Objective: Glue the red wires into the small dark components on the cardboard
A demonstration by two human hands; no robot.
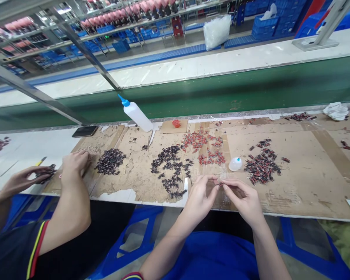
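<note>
Two bare hands meet at the near edge of the worn brown cardboard sheet (294, 186) that covers the bench. The left hand (200, 198) and the right hand (245, 200) each pinch, thumb against forefinger, one end of a single tiny dark-and-red wired part (221, 183), which hangs between the fingertips just above the cardboard's edge.

Beyond the hands lie four heaps of such small pieces: one loose pile of dark parts (170, 165) straight ahead, one scatter of red-sleeved parts (202, 146) behind it, one pile of mixed dark and red parts (261, 165) to the right, and one tight black heap (110, 160) to the left. A small clear dropper bottle with a blue tip (235, 163) sits between the red scatter and the right pile. One white squeeze bottle with a blue nozzle (135, 112) leans at the back edge, with one small red cap (176, 123) near it.

At the left, a co-worker's two hands (72, 163) handle dark pieces. No writing can be read anywhere.
</note>
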